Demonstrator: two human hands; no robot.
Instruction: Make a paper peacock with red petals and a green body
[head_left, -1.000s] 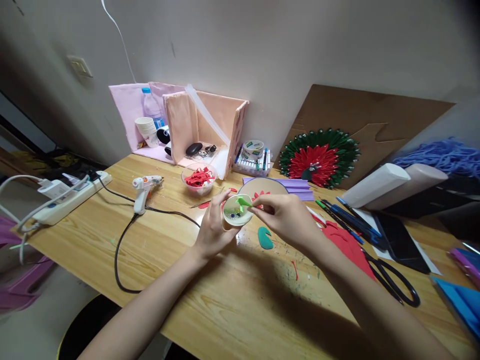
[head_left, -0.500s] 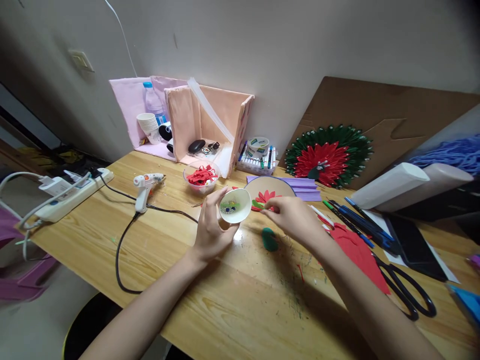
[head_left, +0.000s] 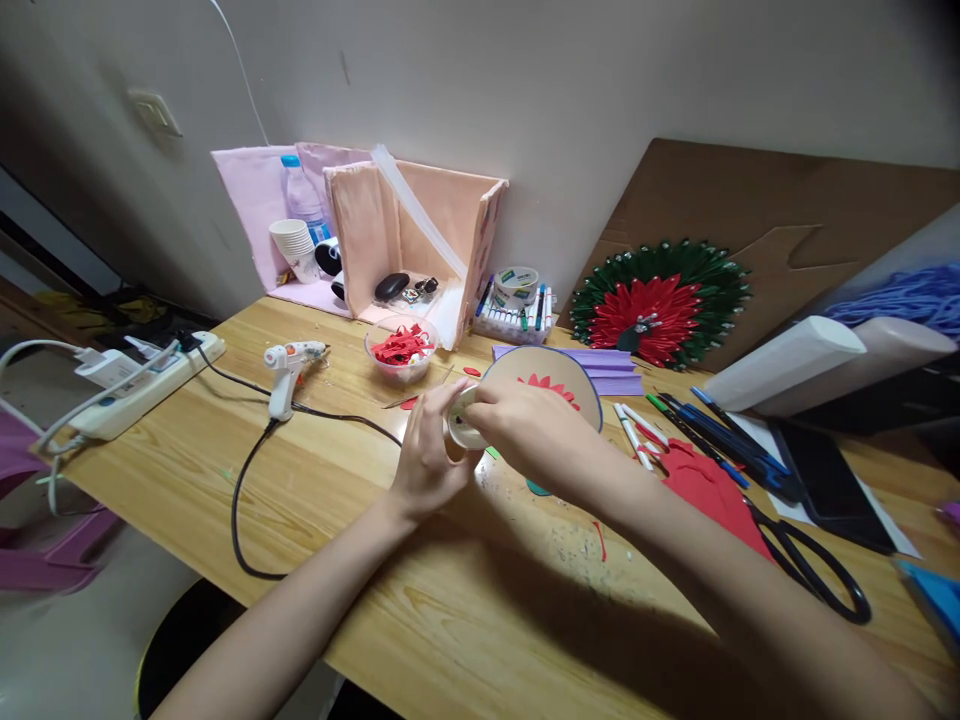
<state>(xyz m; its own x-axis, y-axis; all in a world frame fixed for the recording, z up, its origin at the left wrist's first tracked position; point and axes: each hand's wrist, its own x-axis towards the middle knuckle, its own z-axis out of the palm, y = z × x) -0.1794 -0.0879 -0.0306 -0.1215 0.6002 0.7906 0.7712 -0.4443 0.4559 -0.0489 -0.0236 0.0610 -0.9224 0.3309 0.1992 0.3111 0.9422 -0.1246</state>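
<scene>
My left hand (head_left: 429, 452) is wrapped around a white paper cup (head_left: 466, 436), which is tipped so its mouth faces me. Small dark bits show inside the cup. The fingers of my right hand (head_left: 529, 418) reach into the cup's mouth, bent and pressed together; their tips, and whatever may be between them, are hidden. Behind the right hand lies a round tan disc (head_left: 585, 395) with a dark blue rim, bearing red pointed petals (head_left: 551, 383). Under the right wrist a dark green piece (head_left: 537, 488) is partly covered.
A glue gun (head_left: 285, 378) with its black cord lies left of my hands, near a power strip (head_left: 150, 390). A clear bowl (head_left: 402, 350) of red scraps stands behind. At right are markers (head_left: 636, 436), red paper (head_left: 709, 500) and black-handled scissors (head_left: 817, 570).
My right hand has moved left from over the petalled disc to the cup's mouth. More of the disc's right side shows now. My left hand keeps holding the cup in nearly the same place.
</scene>
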